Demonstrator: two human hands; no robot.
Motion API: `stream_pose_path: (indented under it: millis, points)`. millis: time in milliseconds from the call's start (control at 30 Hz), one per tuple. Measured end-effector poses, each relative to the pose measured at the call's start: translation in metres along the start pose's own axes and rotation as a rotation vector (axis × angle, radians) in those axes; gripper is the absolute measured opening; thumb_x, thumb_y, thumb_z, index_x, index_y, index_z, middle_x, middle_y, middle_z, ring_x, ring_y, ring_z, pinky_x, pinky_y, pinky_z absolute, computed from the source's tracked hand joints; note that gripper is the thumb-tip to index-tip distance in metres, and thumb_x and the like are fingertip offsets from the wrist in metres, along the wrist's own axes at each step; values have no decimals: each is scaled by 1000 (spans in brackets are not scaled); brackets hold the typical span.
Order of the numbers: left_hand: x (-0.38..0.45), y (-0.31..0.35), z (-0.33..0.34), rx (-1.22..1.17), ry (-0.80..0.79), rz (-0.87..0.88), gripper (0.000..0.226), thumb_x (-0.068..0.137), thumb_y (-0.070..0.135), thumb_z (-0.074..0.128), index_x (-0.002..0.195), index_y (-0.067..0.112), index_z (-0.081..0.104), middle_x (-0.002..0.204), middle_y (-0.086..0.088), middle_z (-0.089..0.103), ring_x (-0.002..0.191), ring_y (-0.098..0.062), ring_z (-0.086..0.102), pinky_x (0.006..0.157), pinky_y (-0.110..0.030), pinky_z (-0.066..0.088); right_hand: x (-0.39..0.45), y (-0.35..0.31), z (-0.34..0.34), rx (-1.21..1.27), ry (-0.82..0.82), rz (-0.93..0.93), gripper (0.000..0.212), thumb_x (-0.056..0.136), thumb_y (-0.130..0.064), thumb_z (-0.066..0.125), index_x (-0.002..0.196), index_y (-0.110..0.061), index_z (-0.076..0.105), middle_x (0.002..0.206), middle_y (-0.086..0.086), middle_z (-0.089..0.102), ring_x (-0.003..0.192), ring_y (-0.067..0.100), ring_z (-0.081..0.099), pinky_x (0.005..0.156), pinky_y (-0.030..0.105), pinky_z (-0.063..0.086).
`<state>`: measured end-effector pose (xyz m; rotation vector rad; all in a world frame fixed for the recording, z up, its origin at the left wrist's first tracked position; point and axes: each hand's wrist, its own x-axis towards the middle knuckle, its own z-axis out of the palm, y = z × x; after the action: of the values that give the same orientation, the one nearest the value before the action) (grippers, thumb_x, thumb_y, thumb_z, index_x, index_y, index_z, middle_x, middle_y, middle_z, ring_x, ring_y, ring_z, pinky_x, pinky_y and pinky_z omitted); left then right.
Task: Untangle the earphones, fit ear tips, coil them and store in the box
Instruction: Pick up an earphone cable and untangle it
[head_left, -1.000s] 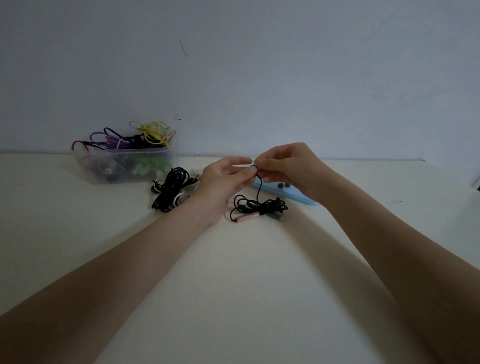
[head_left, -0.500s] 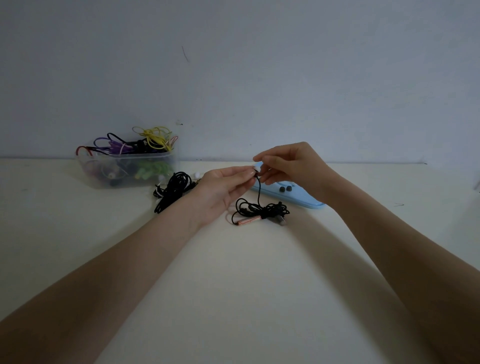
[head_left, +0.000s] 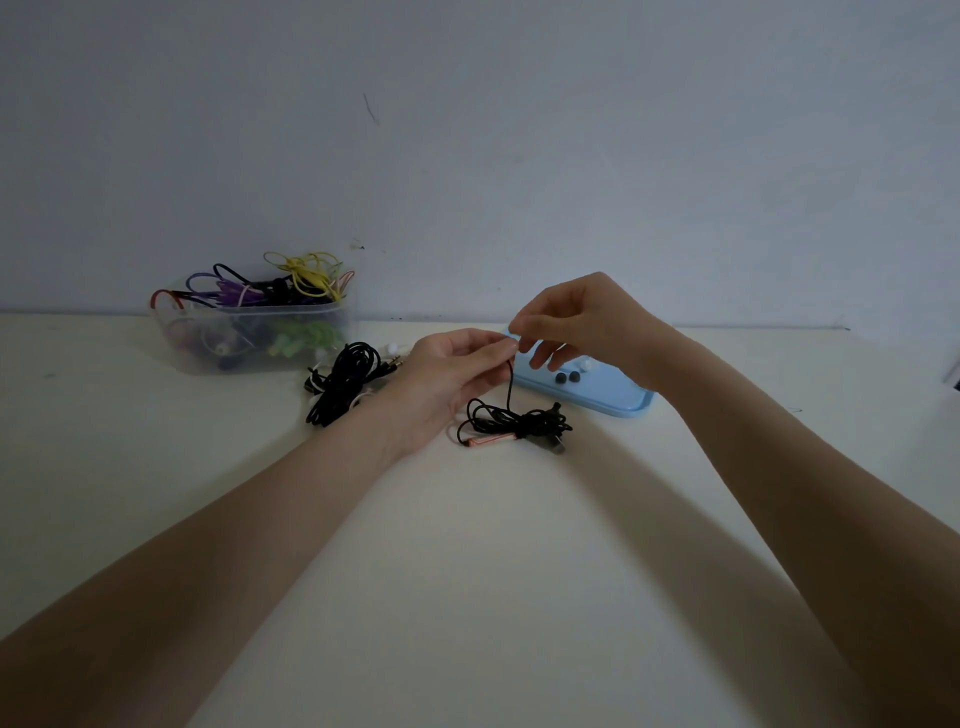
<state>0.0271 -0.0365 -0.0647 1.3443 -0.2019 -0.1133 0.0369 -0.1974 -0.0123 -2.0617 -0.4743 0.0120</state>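
Hands: both are raised just above the table (head_left: 467, 571) and meet at the top end of a black earphone cord (head_left: 510, 387).
Left hand (head_left: 447, 382): the cord's upper end is pinched between thumb and fingertips, probably to keep the earbud steady.
Right hand (head_left: 576, 325): thumb and forefinger are closed on something tiny at the same spot, the other fingers spread loosely; whether it is an ear tip cannot be told.
Step judged: an ear tip is likely being fitted.
Earphones (head_left: 514, 428): most of the cord lies in a loose tangle on the table below the hands, with a pink remote piece at its front edge; only one strand is lifted.
Blue tray (head_left: 623, 402): set just behind the tangle, within easy reach; two dark ear tips (head_left: 567, 378) and a pale one are held in it.
Clear box (head_left: 260, 338): at the wall on the left, filled with yellow, purple, red and green cords.
Spare bundle (head_left: 345, 382): black and white cords lie beside the box, touched by neither hand.
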Motion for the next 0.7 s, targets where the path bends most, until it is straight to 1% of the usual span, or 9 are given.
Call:
stream_pose_path:
  millis: [167,300,367,433,500,567,600,667,700]
  points:
    - [1,-1,3,58,43,14,4,85,8,62,82,7,65,73,-2,63,62,-4,58,61,-11,49,4,-6,-12,-177,78,65,10,89,-7,59,86,-3,68,76,8,68,63,16,63,54,15,52]
    - [2,-3,6,87,63,23,3,85,4,63,83,4,65,75,-6,63,65,-8,60,66,-12,52,7,-4,-23,-451,174,72,11,85,-3,59,83,-6,70,76,8,67,56,10,58,48,9,47]
    - [2,-4,6,104,62,24,2,83,3,65,84,4,66,78,-7,65,67,-9,63,69,-12,53,8,4,-31,-597,228,86,15,82,2,58,84,-5,71,78,9,66,57,13,56,55,17,49]
    - [2,-4,6,141,57,28,3,82,2,66,82,5,67,79,-7,67,67,-8,65,70,-12,53,10,16,-37,-718,286,132,16,80,3,57,88,-3,70,88,14,67,70,23,59,67,29,51]
    - [2,-5,7,150,60,28,4,82,1,66,82,4,68,79,-8,67,67,-9,65,69,-11,52,10,26,-38,-833,294,209,16,78,0,61,93,-2,66,94,17,64,82,30,60,72,32,50]
    - [1,-5,7,151,57,22,3,82,2,65,84,3,68,80,-9,68,69,-10,66,68,-11,52,5,29,-36,-911,226,311,20,73,-2,69,91,-3,62,89,14,59,80,30,58,68,31,46]
    - [0,-5,6,153,50,21,5,83,3,65,86,4,68,81,-9,68,70,-10,66,69,-11,52,3,28,-35,-926,199,353,20,69,-1,71,86,-4,60,82,12,55,78,29,56,67,30,45]
    - [0,-4,6,149,34,21,9,85,3,63,92,8,68,82,-9,68,71,-10,67,72,-12,53,0,29,-36,-925,173,409,23,63,4,72,72,-8,54,73,9,50,74,28,54,68,31,49]
    - [0,-4,7,150,27,24,12,86,4,62,94,10,68,82,-9,68,71,-10,67,75,-13,53,0,30,-36,-920,176,418,24,62,5,72,69,-8,53,71,9,49,74,28,54,70,32,51]
